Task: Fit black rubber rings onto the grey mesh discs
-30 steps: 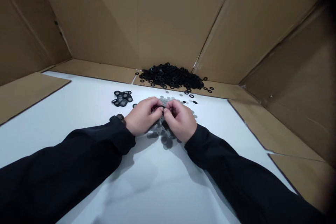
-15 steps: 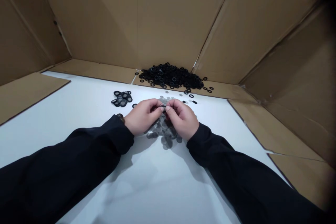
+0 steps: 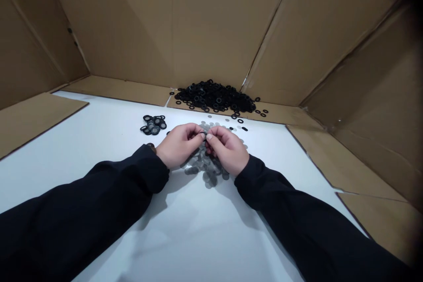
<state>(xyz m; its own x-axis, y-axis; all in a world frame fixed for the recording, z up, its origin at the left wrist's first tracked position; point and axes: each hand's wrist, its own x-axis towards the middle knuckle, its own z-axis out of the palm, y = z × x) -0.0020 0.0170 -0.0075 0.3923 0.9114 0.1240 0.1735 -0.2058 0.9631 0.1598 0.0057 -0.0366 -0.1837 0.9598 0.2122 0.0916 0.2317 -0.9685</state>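
Note:
My left hand (image 3: 181, 142) and my right hand (image 3: 228, 147) meet at the fingertips over a pile of small grey discs (image 3: 209, 165). Between both thumbs and forefingers they pinch a small black ring (image 3: 204, 133), mostly covered by the fingers. Whether a disc sits in that ring I cannot tell. Left of my left hand lies a cluster of black rings with grey discs in them (image 3: 154, 131). Part of the disc pile is hidden beneath my hands.
A large heap of black rings (image 3: 214, 97) lies at the back on a cardboard strip (image 3: 132, 89). Several loose rings (image 3: 240, 121) are scattered in front of it. Cardboard walls (image 3: 205, 22) enclose the white table (image 3: 205, 238) at the back and sides.
My right hand has shifted very slightly to the left, its fingertips closer to those of my left hand. Both hands keep their pinch on the black ring.

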